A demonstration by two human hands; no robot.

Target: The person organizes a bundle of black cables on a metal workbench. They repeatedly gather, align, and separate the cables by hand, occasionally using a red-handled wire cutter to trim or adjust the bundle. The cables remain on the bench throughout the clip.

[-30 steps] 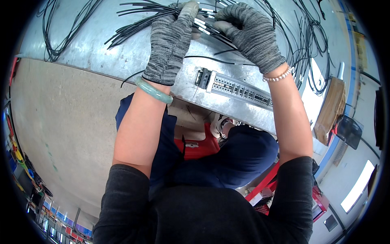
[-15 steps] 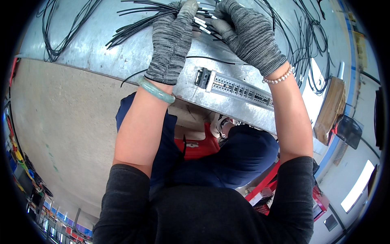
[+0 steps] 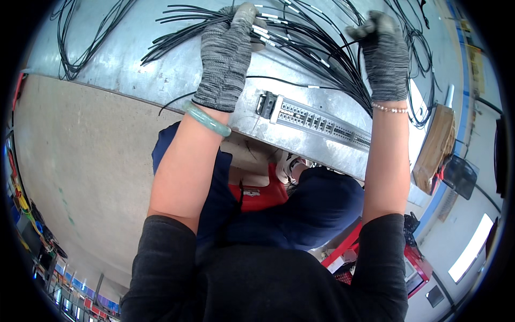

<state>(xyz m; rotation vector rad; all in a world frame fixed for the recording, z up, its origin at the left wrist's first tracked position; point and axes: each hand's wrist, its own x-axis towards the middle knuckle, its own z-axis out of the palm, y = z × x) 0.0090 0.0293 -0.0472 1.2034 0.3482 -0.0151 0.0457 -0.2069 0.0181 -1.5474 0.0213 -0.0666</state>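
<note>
So, only the head view is given, and everything is seen from above looking down past two bare forearms. The left hand (image 3: pixel 228 56), covered by a grey knitted work glove, is laid flat with its fingers stretched out and pressed down on a fan of thin black wires with white sleeve markers (image 3: pixel 289 37), which is spread across a dull grey sheet-metal panel (image 3: pixel 134 70); nothing is actually gripped by it, the bundle is just pinned under the palm and fingertips. A pale green jade-like bangle (image 3: pixel 206 119) is worn on that wrist. The right hand (image 3: pixel 383 56), gloved the same way, is curled closed, and a few of the black wires appear to be pinched in its fingers up near the top of the panel, though exactly how many are caught cannot be told. A thin beaded bracelet (image 3: pixel 390 109) is seen on the right wrist. Just below and between the two hands, a long grey terminal strip (image 3: pixel 322 123) is mounted near the panel's lower edge, with the wires running down toward its right end. More loose black wire loops (image 3: pixel 80 32) are lying at the far left of the panel, well apart from the hands. Under the panel, a red stool-like frame (image 3: pixel 257 196) is partly hidden by dark blue clothing.
</note>
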